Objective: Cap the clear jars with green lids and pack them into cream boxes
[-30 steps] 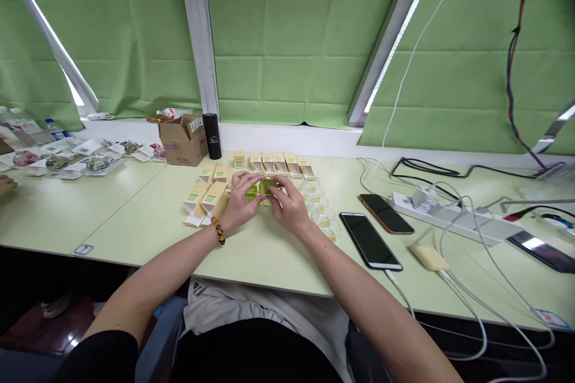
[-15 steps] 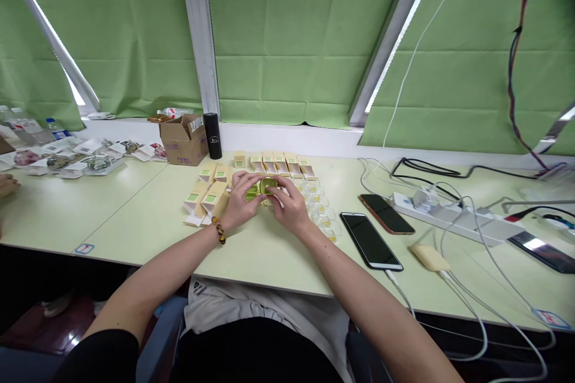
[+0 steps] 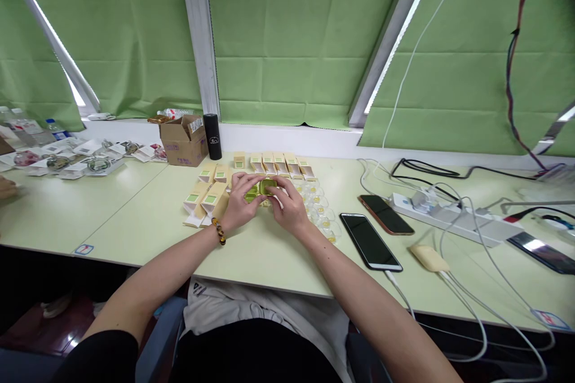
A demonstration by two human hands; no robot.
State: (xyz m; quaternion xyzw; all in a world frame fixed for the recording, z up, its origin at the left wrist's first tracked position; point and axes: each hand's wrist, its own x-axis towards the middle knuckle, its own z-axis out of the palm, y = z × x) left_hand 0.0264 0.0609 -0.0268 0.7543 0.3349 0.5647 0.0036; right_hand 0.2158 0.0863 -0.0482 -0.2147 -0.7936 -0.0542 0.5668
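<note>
Between my two hands is a small green case (image 3: 268, 187), opened out into two halves above the table. My left hand (image 3: 241, 202), with a beaded bracelet at the wrist, grips the left half between thumb and fingers. The fingers of my right hand (image 3: 288, 204) close round the right half. What lies inside the case is too small to make out. Cream cartons (image 3: 212, 198) with green squares and open flaps lie just left of my left hand. Beside my right hand are rows of clear round plastic pieces (image 3: 324, 212) with yellowish centres.
More open cartons (image 3: 281, 164) line the back. A cardboard box (image 3: 184, 140) and a black cylinder (image 3: 212, 136) stand behind on the left. Phones (image 3: 371, 240), a power strip (image 3: 449, 215) and loose white cables are on the right. Another person's hand (image 3: 7, 188) shows at the far left.
My hands and the green case stay almost in the same place. At the far left the other person's hand has shifted slightly and is blurred.
</note>
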